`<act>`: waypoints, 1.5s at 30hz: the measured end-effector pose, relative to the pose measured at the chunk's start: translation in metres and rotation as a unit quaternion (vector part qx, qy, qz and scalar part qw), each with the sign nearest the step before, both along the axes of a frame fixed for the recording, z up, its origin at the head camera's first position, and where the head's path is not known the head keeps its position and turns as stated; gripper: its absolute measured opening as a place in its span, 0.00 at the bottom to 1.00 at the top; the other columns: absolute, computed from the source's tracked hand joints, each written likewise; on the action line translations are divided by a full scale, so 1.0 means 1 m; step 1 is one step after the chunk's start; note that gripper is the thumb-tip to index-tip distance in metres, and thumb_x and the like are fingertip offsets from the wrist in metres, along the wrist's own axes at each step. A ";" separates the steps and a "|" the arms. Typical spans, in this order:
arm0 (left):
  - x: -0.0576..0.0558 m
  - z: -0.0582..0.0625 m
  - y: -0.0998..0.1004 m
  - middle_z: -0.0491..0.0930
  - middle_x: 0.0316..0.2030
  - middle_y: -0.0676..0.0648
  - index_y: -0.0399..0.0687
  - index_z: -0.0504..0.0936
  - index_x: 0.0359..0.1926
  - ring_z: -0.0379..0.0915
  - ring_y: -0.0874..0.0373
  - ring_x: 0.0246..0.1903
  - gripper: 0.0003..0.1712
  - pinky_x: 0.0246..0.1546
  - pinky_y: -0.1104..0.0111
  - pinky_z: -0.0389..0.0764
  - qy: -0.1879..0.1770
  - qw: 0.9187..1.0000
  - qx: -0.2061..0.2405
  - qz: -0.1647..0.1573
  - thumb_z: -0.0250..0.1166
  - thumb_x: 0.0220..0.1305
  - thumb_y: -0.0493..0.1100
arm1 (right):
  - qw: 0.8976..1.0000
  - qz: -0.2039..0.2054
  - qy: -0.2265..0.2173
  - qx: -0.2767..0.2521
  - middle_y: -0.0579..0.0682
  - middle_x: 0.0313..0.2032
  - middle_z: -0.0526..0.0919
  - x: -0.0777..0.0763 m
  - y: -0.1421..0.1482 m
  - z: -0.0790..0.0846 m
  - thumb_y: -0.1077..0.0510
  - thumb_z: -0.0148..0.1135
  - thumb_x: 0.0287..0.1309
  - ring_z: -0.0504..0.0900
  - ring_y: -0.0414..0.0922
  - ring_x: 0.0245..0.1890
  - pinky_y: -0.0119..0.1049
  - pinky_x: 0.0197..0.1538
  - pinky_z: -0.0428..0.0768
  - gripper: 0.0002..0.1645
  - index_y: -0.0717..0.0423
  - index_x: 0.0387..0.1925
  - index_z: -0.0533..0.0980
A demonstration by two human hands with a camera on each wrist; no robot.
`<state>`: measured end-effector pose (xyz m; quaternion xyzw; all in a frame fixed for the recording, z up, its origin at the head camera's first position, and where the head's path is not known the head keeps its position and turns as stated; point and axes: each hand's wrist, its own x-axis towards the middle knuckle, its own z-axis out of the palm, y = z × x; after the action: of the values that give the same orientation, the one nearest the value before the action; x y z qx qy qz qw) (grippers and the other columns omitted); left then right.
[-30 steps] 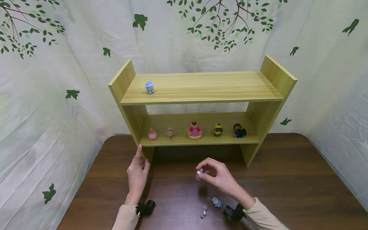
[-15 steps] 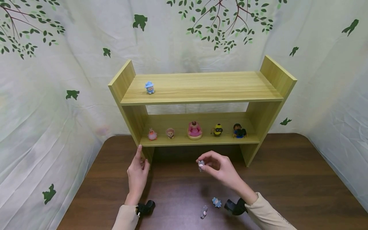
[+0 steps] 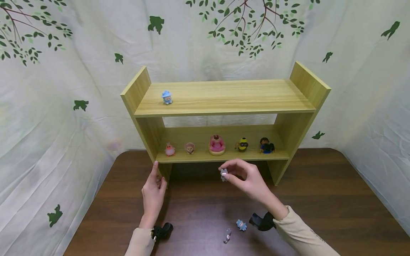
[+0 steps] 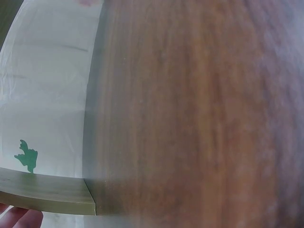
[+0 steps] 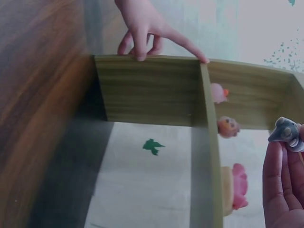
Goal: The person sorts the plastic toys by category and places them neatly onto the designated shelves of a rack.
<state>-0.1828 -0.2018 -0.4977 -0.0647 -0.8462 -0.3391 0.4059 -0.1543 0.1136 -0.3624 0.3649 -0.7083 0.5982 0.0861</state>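
Note:
My right hand [image 3: 248, 179] pinches a small grey figurine [image 3: 224, 174] with a pale face between thumb and fingertips, in front of the shelf's lower board. In the right wrist view the figurine [image 5: 286, 132] is at the right edge, above the fingers. My left hand [image 3: 153, 197] touches the left front of the wooden shelf [image 3: 224, 113], its index finger straight at the lower board's corner and its thumb against the side panel. On the brown table [image 3: 192, 220] lie a blue figurine [image 3: 241, 225] and another grey figurine [image 3: 227, 235].
Along the lower board stand a pink bird figurine [image 3: 169, 149], a small pink-rimmed figurine [image 3: 190, 148], a pink bear [image 3: 217, 145], a yellow figurine [image 3: 242, 144] and a dark-haired figurine [image 3: 266, 145]. A blue-hatted figurine [image 3: 166, 97] stands on the upper board. White cloth [image 3: 205, 46] hangs behind.
My right hand has risen with the grey figurine toward the lower board, and the figurine's face has turned more to the front. The left hand has stayed in place.

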 end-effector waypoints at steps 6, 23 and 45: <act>0.000 0.000 0.000 0.76 0.32 0.39 0.58 0.59 0.72 0.78 0.47 0.25 0.50 0.24 0.54 0.79 0.016 1.000 -0.006 -0.004 0.60 0.52 0.20 | 1.000 0.007 -0.001 -0.008 0.56 0.43 0.81 -0.008 0.001 -0.002 0.75 0.60 0.56 0.82 0.48 0.38 0.38 0.43 0.81 0.15 0.63 0.45 0.77; 0.000 0.000 0.001 0.76 0.34 0.38 0.58 0.59 0.72 0.78 0.46 0.26 0.50 0.24 0.54 0.80 0.016 1.000 0.003 -0.010 0.59 0.51 0.19 | 0.999 0.014 0.028 -0.025 0.58 0.42 0.81 -0.017 -0.005 0.033 0.76 0.59 0.56 0.81 0.49 0.39 0.39 0.45 0.80 0.15 0.64 0.45 0.76; 0.000 -0.001 0.000 0.76 0.34 0.38 0.59 0.59 0.72 0.78 0.47 0.26 0.50 0.25 0.54 0.80 0.013 1.000 0.005 -0.008 0.60 0.52 0.20 | 0.996 0.001 0.078 -0.036 0.59 0.42 0.81 -0.031 -0.008 0.078 0.76 0.60 0.55 0.81 0.49 0.39 0.38 0.43 0.79 0.15 0.65 0.44 0.77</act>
<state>-0.1832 -0.2018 -0.4984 -0.0735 -0.8387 -0.3457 0.4142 -0.1858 0.1058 -0.2848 0.4079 -0.6771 0.5930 0.1530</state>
